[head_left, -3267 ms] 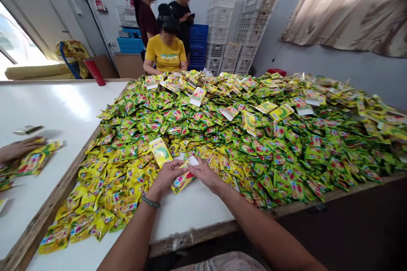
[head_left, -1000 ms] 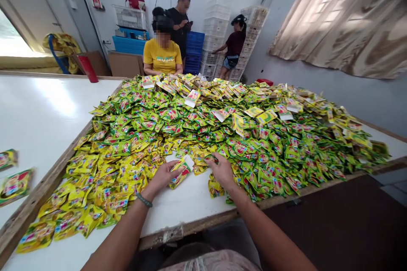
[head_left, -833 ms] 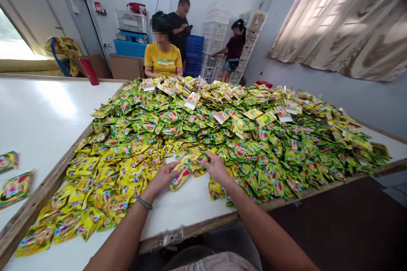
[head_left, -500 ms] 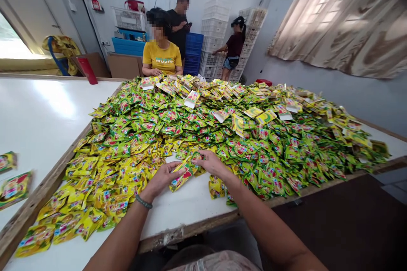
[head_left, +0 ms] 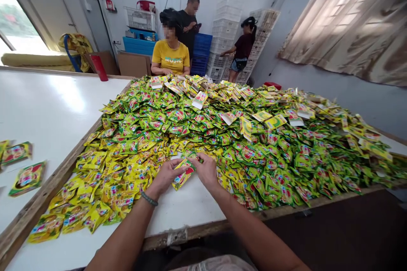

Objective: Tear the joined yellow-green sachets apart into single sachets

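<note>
A small yellow-green cardboard box [head_left: 183, 178] with red fruit pictures is tilted between my two hands, above a bare patch of white tabletop. My left hand [head_left: 165, 178], with a beaded bracelet at the wrist, is closed around the box's left side. At its upper end, my right hand [head_left: 206, 170] is closed, thumb and fingertips on the box's end. Whether a packet is between those fingers is hidden. Around both hands spreads a large heap of small shiny packets, yellow packets [head_left: 111, 173] on the left and green packets [head_left: 286, 165] on the right.
Flat yellow cartons [head_left: 262, 116] lie along the heap's top. Filled-looking boxes [head_left: 28, 178] rest on the left table beyond a wooden edge strip [head_left: 57, 182]. A red cylinder [head_left: 99, 67] stands farther back. Across the heap is a person in yellow [head_left: 171, 57]; others stand near stacked crates [head_left: 222, 38].
My right hand has moved in closer over the upper end of the box. My left hand keeps its hold. The whole view has swung slightly left.
</note>
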Tool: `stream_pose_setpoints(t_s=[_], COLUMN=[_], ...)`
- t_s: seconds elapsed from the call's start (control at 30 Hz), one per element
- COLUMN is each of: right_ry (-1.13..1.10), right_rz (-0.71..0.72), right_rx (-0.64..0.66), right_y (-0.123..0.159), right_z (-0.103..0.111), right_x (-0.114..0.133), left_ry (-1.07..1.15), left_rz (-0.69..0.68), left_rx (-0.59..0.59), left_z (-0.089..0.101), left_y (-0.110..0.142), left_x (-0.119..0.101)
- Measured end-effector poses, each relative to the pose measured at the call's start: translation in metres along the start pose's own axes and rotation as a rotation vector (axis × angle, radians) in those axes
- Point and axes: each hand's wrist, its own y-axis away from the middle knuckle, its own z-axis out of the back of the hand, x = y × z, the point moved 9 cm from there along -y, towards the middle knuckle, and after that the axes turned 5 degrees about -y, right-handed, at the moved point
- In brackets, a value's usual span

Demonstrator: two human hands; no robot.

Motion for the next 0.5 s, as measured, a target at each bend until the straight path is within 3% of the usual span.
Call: stream_pose_setpoints(t_s=[0.1,0.27,0.37,0.5], right_ry=[-0.011,-0.016,-0.056,-0.150], right_rz=[0.145,0.129,0.140,0.048], right_rx=[0.011,-0.054,0.118,0.303], right_y=[0.004,0.007,0.014,0.028], right_z=[-0.001,0.006,-0.011,-0.031], right_x=[0.011,0.008,0.013,0.014], left_ry=[0.086,0.132,0.163,0.119], left_rz=[0.035,0.028,0.054,0.097], left_rx=[-0.024,-0.019,-0.014,0.023], left_z=[0.001,0.000,0.001,-0.003], left_y=[0.001,0.003,0.005,0.003], left_x=[0.000,-0.007,-0.003,0.002])
